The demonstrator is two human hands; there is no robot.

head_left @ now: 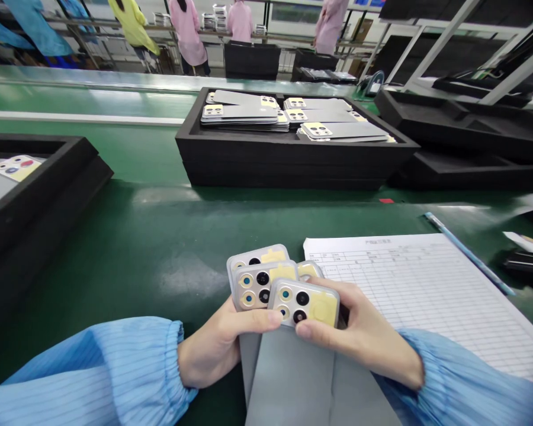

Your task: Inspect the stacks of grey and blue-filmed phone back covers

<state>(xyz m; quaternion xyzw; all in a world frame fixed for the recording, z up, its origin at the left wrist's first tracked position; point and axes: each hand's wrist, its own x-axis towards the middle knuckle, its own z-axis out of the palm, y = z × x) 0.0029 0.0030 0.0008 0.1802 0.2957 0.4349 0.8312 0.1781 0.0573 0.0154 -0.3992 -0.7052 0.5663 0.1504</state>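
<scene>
**Q:** Where is the work located?
**A:** The grey panels [302,384] are on the near side of the black tray [293,163], above the green worktop [137,254]. At least four overlap in a fan, camera ends [253,290] toward the tray. A printed form [408,290] lies nearer than the tray, to its right.

**Q:** State the grip.
**A:** The left hand [215,340] pinches the fan's left side, thumb across the face; its other fingers are mostly hidden. The right hand [362,331] pinches the frontmost panel [324,305] at its camera end, thumb in front, fingers behind.

**Q:** Which step is in hand?
**A:** Probably spreading or aligning the panels; a single view cannot settle which.

**Q:** What does the next move call for?
**A:** In my judgement, firm left-hand support before the right pinch shifts, since loose panels could slide. Keep thumbs clear of the lenses [302,298].
</scene>
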